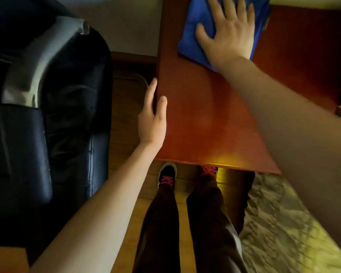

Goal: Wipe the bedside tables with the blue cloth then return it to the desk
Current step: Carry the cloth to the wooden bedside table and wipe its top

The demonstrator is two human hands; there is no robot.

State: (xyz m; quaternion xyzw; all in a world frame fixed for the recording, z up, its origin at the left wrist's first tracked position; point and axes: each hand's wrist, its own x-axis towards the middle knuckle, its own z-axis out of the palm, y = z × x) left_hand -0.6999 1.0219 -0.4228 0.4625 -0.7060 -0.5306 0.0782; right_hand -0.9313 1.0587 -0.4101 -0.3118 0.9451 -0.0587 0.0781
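The reddish-brown bedside table [201,119] fills the upper middle of the head view. A folded blue cloth [193,32] lies flat on its far part. My right hand [228,32] presses down on the cloth with fingers spread. My left hand [152,117] rests against the table's left edge, thumb on top, fingers along the side.
A dark leather armchair [47,115] with a metal armrest stands close on the left. A bed with a patterned cover [283,223] lies at lower right. My legs and shoes [166,174] stand on the wooden floor at the table's front edge.
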